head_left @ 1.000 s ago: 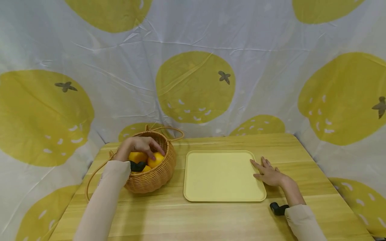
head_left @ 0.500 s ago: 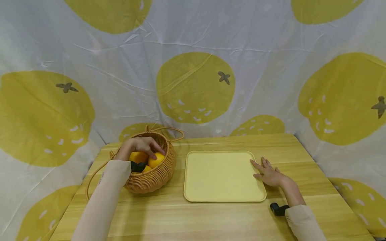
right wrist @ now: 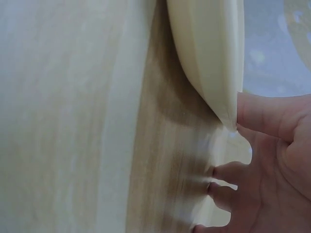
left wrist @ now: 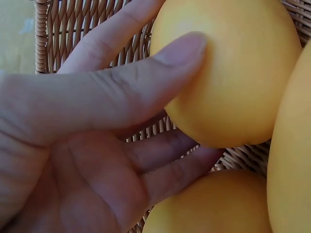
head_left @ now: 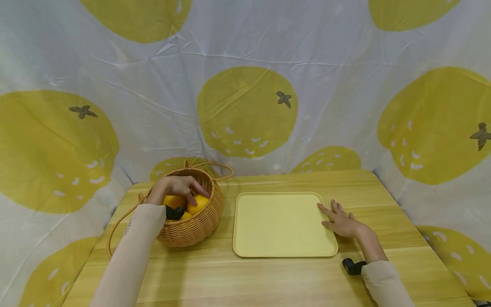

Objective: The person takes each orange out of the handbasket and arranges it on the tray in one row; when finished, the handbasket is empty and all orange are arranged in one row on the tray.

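Note:
In the head view my left hand reaches into a round wicker basket and holds an orange. The left wrist view shows its thumb pressed on this smooth orange, with other fingers round its far side, partly hidden. More oranges lie against it, one below and one at the right edge. My right hand lies spread at the right edge of a pale yellow tray. Its thumb touches the tray's rim in the right wrist view, while other fingertips rest on the tabletop.
Both hands work over a wooden table. Thin looped handles stick out from the basket's sides. A white cloth with yellow fruit prints hangs behind the table. Black wrist devices sit at both cuffs.

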Action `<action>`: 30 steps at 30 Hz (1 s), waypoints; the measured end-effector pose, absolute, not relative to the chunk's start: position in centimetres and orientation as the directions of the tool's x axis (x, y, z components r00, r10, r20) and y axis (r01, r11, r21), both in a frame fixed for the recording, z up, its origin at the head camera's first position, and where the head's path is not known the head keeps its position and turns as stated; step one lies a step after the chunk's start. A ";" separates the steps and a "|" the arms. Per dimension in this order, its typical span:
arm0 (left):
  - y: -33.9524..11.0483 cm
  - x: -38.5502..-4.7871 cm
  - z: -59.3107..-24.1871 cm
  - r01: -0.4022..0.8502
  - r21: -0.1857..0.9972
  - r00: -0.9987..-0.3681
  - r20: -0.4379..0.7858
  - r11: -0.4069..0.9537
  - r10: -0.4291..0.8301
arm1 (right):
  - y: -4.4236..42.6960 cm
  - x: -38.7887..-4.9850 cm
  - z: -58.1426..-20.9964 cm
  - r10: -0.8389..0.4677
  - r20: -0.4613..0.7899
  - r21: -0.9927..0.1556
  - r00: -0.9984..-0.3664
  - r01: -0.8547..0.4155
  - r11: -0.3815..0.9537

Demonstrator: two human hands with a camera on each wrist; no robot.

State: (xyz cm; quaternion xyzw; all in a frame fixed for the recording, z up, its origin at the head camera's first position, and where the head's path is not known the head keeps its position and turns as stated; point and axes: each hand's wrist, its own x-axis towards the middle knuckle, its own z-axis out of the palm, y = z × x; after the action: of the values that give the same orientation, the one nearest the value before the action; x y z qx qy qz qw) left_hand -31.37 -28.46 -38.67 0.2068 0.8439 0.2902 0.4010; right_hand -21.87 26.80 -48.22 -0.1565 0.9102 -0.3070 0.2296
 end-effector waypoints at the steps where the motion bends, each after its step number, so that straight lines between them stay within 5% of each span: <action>1: -28.5 -31.3 -38.6 0.117 0.661 -0.592 -0.553 0.741 0.587 | 26.8 -21.9 -48.2 -0.426 -0.322 -0.632 -0.846 -0.143 0.762; 8: -28.7 -31.4 -38.5 0.222 0.679 -0.551 -0.505 0.700 0.664 | 26.8 -22.0 -48.3 -0.426 -0.330 -0.634 -0.842 -0.136 0.761; 19: -28.7 -30.8 -37.4 0.225 0.674 -0.611 -0.465 0.703 0.641 | 26.8 -22.0 -48.4 -0.428 -0.329 -0.635 -0.842 -0.139 0.760; 30: -30.3 -30.3 -35.5 0.221 0.794 -0.698 -0.277 0.566 0.661 | 26.9 -22.0 -48.3 -0.431 -0.330 -0.634 -0.840 -0.142 0.761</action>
State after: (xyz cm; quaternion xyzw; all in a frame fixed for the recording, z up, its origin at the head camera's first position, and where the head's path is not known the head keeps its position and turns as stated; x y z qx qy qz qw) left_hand -30.31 -30.34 -35.48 0.2632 0.8374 0.3841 0.2863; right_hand -22.02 26.89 -48.33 -0.1577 0.9083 -0.3079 0.2352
